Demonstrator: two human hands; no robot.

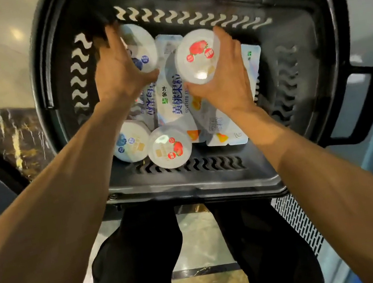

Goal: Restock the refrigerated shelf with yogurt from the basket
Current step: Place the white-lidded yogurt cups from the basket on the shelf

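Inside the black slotted plastic basket (305,28), your left hand (118,73) curls round a white blueberry-lidded yogurt tub (142,46); your right hand (227,79) grips a strawberry-lidded tub (198,57). Lift both straight up, lids level, clear of the flat yogurt multipacks (173,103) beneath.

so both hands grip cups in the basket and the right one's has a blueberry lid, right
No. The head view shows the right hand gripping a strawberry-lid cup; the blueberry-lid cup is in the left hand. Both are in the basket.
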